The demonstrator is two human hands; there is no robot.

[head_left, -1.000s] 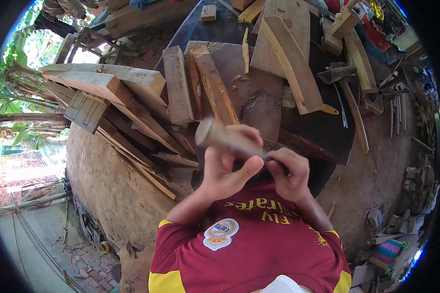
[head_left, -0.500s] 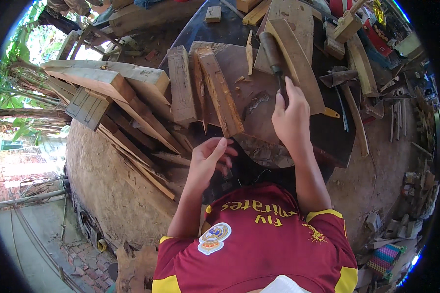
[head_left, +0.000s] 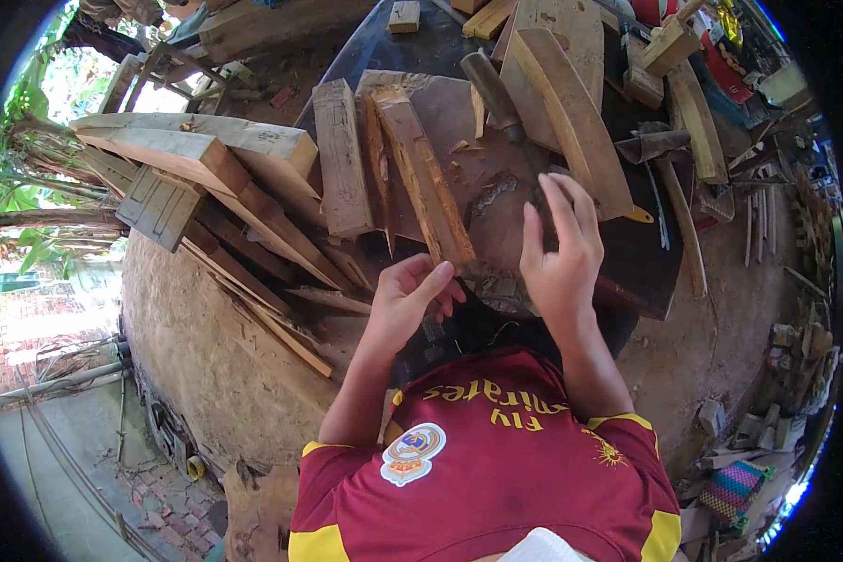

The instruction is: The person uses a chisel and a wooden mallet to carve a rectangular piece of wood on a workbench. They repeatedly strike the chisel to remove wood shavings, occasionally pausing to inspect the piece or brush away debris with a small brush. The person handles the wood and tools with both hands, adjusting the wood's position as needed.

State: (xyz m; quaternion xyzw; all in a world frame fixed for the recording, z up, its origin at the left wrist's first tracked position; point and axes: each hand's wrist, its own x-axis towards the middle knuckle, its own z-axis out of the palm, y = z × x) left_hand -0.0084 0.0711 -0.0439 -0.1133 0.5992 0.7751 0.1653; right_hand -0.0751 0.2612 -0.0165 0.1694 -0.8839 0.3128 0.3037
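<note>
My right hand (head_left: 564,248) is open over the table, its thumb and fingers apart with nothing between them. Just beyond its fingertips lies a chisel-like tool (head_left: 493,96) with a round wooden handle and a dark metal shank; its far metal end is hard to make out. A rough, orange-edged wood strip (head_left: 421,178) points toward me. Close to that strip's near end is my left hand (head_left: 414,295), fingers loosely curled and thumb apart, holding nothing visible; whether it touches the wood I cannot tell. A squared wood block (head_left: 343,159) and a thin splinter (head_left: 380,169) lie left of the strip.
Long timber beams (head_left: 206,155) lean at the left. A curved plank (head_left: 571,122) rests on the dark table (head_left: 642,272) at the right, above a yellow-handled item (head_left: 638,214). Small wood chips (head_left: 459,147) dot the board, and scrap wood lies on the ground at right.
My right hand has let go of the tool and drawn back toward me; the tool's handle has swung left. My left hand has shifted slightly right, to the strip's near end.
</note>
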